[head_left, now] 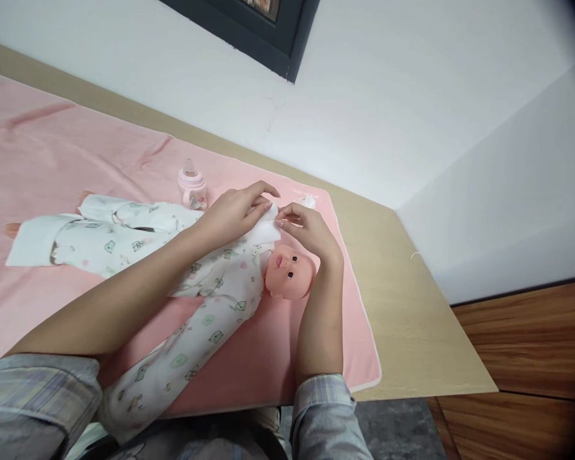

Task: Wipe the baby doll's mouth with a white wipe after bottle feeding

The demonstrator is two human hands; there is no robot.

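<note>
A baby doll [287,275] lies on its back on a pink mat [38,160], dressed in a white printed romper [144,243]. Its head points toward the right. My left hand [234,214] lies over the doll's far shoulder, its fingers pinching the white sleeve cuff [269,231]. My right hand [306,231] meets it from the right, above the doll's head, its fingertips closed on the same cuff. One romper sleeve [172,364] trails toward me, off the table's near edge.
A small pink baby bottle [192,186] stands on the mat just behind the doll. The mat covers a light wooden table [412,319] set against a white wall. A dark frame [263,32] hangs above. Wooden flooring [527,358] shows at the right.
</note>
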